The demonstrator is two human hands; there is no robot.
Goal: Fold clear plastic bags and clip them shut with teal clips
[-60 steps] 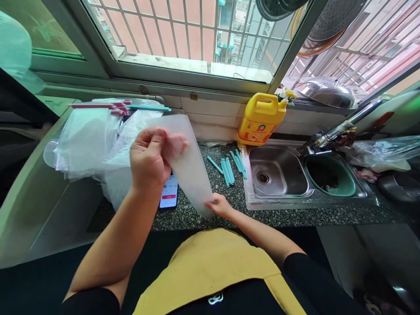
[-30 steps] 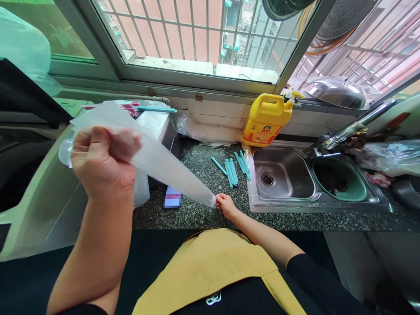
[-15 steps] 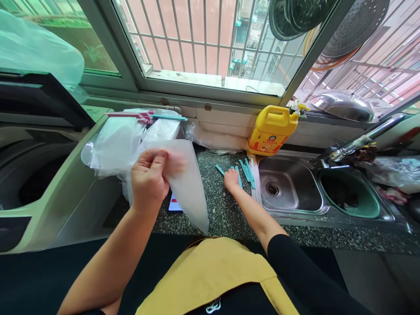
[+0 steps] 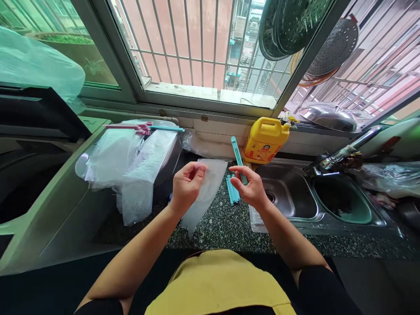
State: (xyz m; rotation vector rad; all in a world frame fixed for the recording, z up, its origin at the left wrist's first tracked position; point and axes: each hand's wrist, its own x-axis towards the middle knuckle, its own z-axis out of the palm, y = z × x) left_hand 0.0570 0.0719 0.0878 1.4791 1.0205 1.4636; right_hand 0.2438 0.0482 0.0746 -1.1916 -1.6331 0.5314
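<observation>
Pinched between the fingers and thumb of my left hand [image 4: 185, 187] is a translucent frosted plastic bag [image 4: 212, 186], its lower corner hanging over the counter. My right hand [image 4: 252, 190] faces it, gripping a slim teal bag sealing clip [image 4: 236, 151] that points up and away. Thumb and forefinger of that hand are somewhat apart, and the clip does not touch the bag. Several more teal clips [image 4: 232, 192] lie on the speckled counter below, between the hands. A stack of plastic bags [image 4: 138, 162], with pink clips [image 4: 141, 128] and a teal one on top, sits to the left.
A yellow jug [image 4: 267, 140] stands behind the steel sink [image 4: 290, 192] on the right; a green basin [image 4: 341, 201] sits in the second bowl under the tap. An open washing machine [image 4: 52, 205] is at the left. A window with bars runs along the back.
My right hand has lifted a teal clip off the counter and raised it. My left hand has moved right with the bag, bringing both hands closer together.
</observation>
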